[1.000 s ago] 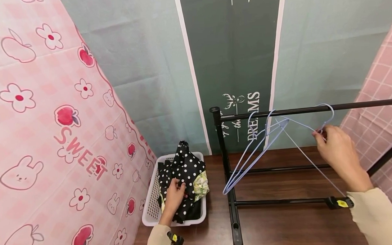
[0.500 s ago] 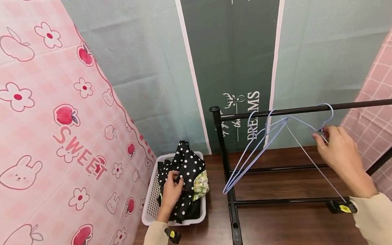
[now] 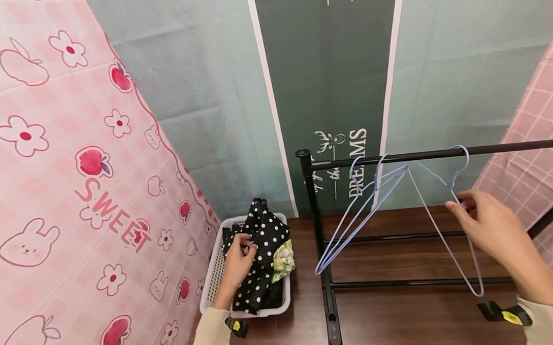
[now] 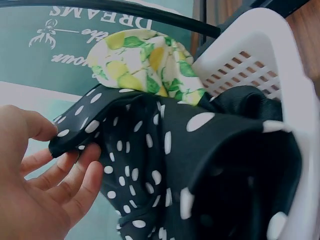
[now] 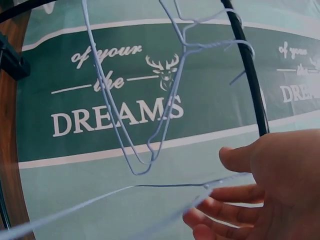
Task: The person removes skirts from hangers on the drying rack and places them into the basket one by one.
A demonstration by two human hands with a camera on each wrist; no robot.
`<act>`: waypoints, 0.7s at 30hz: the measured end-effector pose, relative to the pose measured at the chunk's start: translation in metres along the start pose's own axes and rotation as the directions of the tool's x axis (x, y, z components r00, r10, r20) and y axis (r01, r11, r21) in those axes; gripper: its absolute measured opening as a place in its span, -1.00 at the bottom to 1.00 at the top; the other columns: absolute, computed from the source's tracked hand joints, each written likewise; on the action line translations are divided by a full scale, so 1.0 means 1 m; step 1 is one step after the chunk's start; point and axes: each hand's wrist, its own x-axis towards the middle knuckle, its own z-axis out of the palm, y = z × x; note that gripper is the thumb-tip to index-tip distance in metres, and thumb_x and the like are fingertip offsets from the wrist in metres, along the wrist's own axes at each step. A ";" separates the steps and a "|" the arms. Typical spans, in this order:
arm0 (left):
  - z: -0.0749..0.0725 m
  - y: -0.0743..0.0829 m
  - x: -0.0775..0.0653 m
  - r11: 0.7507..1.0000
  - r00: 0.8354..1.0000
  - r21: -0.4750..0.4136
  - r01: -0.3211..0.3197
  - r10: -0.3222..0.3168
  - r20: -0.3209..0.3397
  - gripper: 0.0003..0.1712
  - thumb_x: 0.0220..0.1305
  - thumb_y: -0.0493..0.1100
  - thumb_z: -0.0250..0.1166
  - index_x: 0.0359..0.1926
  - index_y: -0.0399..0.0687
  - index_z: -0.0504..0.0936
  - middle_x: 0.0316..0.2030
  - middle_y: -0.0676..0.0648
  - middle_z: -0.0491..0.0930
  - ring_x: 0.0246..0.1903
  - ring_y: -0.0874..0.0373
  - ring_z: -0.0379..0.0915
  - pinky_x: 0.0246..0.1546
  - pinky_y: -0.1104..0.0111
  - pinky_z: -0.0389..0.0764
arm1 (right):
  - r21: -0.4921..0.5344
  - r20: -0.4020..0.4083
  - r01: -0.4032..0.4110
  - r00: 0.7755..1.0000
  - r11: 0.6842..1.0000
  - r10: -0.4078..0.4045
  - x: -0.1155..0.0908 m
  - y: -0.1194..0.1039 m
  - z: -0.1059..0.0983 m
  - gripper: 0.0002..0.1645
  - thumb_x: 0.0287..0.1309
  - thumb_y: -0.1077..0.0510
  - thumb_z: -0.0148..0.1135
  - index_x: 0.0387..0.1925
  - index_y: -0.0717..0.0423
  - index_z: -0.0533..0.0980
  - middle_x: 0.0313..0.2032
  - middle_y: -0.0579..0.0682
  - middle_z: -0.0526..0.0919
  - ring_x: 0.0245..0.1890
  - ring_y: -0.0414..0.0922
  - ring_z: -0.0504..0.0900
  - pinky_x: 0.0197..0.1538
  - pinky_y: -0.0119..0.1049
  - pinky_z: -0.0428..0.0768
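Observation:
My left hand (image 3: 236, 263) is over the white basket (image 3: 287, 299). In the left wrist view its thumb and forefinger pinch an edge of a black garment with white polka dots (image 4: 132, 170), which lies mostly in the basket. A cloth with a yellow and green lemon print (image 4: 135, 57) lies beside it. My right hand (image 3: 495, 228) is next to a pale blue wire hanger (image 3: 466, 161) hooked on the black rail (image 3: 422, 155). In the right wrist view the thumb stands apart from the fingers, with the hanger wire (image 5: 200, 185) passing between them.
Several more blue hangers (image 3: 376, 181) hang at the rail's left end. The rack's black upright (image 3: 315, 211) stands between basket and hangers, with lower bars (image 3: 394, 284) above the brown floor (image 3: 382, 321). A pink printed curtain (image 3: 76, 200) borders the left.
My right hand has let go of the hanger's neck and moved down and right; the hanger has turned on its hook. The left hand has shifted slightly up and left over the polka-dot garment.

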 end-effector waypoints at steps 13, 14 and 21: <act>-0.030 0.012 0.025 0.976 0.978 0.084 -0.200 0.193 0.079 -0.64 0.47 -0.35 0.29 0.24 -0.25 0.56 -0.14 -0.14 0.66 -0.19 0.05 0.67 -0.19 0.28 0.69 | 0.004 -0.031 0.083 0.996 0.997 -0.083 0.013 0.055 -0.004 -0.65 0.56 0.29 0.00 0.16 0.49 0.50 0.05 0.60 0.53 -0.04 0.50 0.50 -0.04 0.18 0.36; -0.034 0.013 0.029 0.970 0.973 0.105 -0.221 0.213 0.087 -0.62 0.48 -0.33 0.29 0.26 -0.25 0.56 -0.11 -0.15 0.66 -0.15 0.03 0.67 -0.16 0.24 0.71 | 0.000 -0.035 0.101 0.994 0.995 -0.101 0.015 0.061 -0.003 -0.65 0.55 0.29 0.01 0.17 0.48 0.49 0.05 0.59 0.52 -0.02 0.50 0.48 -0.02 0.18 0.35; -0.064 0.023 0.052 0.896 0.955 0.330 -0.296 0.267 0.130 -0.47 0.52 -0.12 0.31 0.43 -0.10 0.52 0.16 -0.25 0.65 0.12 -0.16 0.61 0.13 -0.10 0.62 | -0.099 -0.049 0.212 0.975 0.972 -0.217 0.032 0.101 0.003 -0.51 0.51 0.18 0.15 0.29 0.42 0.41 0.24 0.58 0.41 0.18 0.62 0.32 0.16 0.46 0.25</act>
